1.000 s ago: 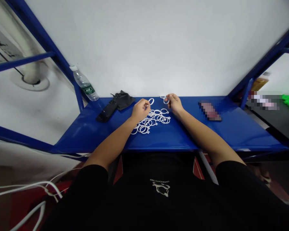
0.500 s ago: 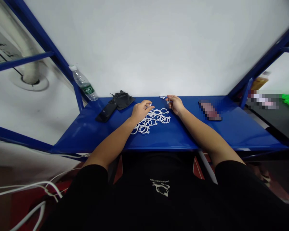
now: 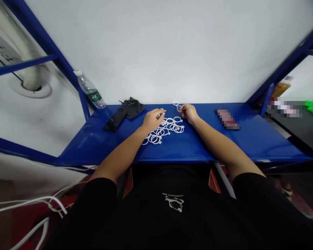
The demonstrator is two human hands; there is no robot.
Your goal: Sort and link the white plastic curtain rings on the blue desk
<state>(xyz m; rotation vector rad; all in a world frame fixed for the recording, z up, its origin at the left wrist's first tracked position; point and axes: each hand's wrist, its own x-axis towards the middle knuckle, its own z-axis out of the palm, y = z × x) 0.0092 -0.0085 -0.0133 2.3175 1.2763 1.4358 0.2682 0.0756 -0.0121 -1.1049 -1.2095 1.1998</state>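
Observation:
A heap of white plastic rings (image 3: 165,130) lies on the blue metal shelf (image 3: 99,142) between my two hands. My left hand (image 3: 151,119) hovers over the heap's left side, fingers curled in a pinch on a white ring at its fingertips. My right hand (image 3: 189,113) is at the heap's far right edge, fingers pinched on linked white rings (image 3: 176,105) that stretch toward the wall. Both forearms rest across the shelf's front part.
A black phone (image 3: 114,121) and a crumpled black cloth (image 3: 131,105) lie at the left. A water bottle (image 3: 90,91) leans by the blue frame post. A blurred flat object (image 3: 226,119) sits at the right. White cables (image 3: 36,205) hang below left.
My left hand lowered the ring it held up, bringing it down toward the heap. My right hand stayed at the heap's far edge and moved only slightly.

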